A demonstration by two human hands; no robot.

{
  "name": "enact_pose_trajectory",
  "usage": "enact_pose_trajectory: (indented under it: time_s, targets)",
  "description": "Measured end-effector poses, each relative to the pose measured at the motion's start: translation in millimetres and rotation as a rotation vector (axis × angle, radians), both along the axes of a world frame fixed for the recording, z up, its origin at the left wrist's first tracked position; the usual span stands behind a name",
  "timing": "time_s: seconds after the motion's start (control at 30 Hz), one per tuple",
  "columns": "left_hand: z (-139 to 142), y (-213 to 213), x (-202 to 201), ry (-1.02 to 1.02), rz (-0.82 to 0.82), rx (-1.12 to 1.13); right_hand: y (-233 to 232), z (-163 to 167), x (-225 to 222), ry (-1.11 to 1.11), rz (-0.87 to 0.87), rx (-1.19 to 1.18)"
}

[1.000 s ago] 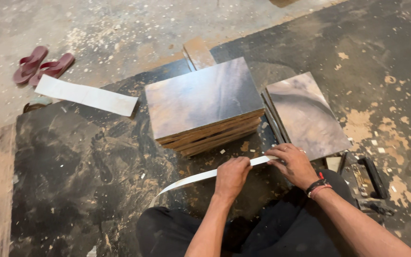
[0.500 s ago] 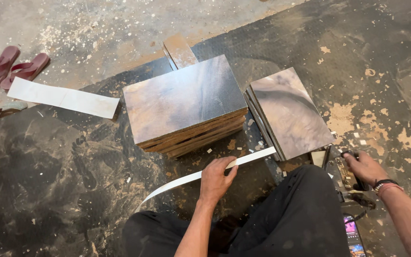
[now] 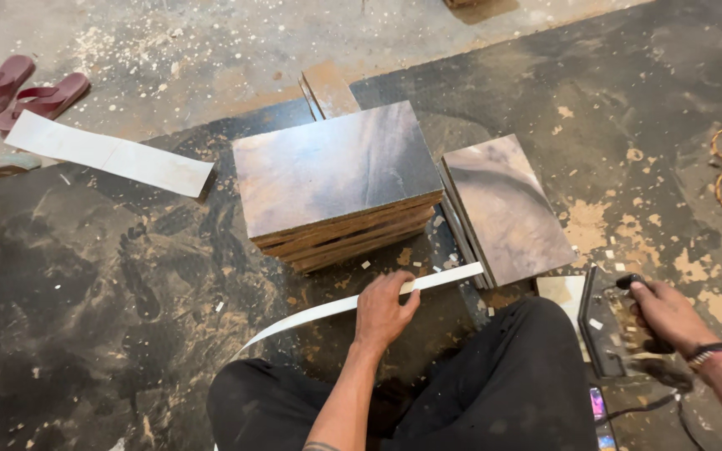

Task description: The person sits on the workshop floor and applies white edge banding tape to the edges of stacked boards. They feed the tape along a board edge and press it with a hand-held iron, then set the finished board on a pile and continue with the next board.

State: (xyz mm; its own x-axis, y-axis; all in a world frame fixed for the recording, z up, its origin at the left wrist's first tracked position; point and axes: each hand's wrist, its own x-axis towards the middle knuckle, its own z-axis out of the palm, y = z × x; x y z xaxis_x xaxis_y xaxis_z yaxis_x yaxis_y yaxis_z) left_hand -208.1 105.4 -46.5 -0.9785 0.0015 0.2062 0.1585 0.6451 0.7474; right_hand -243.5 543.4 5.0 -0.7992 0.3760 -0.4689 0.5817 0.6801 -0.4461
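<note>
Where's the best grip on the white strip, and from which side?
Near mid-length, coming from above, probably. The white strip is thin and flat, bowing from the floor up toward the stack, so a pinch across its width with thumb under and fingers over suits it. The left hand holds it just so. The free end by the loose panel would likely flop.

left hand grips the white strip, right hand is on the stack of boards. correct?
Not quite. The left hand does grip the white strip, but the right hand is not on the stack of boards; it rests on a dark tool on the floor, at the far right of the head view.
</note>
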Motion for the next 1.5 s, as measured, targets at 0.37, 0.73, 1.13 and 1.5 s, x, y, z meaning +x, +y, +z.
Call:
enact_pose_trajectory:
  time_s: [0.37,0.73,1.13,1.5]
  targets:
    - [0.4,2.3,2.0,-0.081,0.042,-0.004,-82.8,49.3,-46.4,0.092,0.318,-0.132]
    - [-4.5,-0.7,0.7,-0.063,0.042,0.037,-172.6,22.8,-70.3,0.184,0.601,0.182]
    - [-15.2,-10.0,8.3,0.078,-0.007,-0.17,-218.1,24.3,-60.9,0.297,0.69,0.21]
    - [-18.4,-61.3,29.6,0.133,-0.006,-0.262,-273.0,20.8,-48.7,0.276,0.744,0.171]
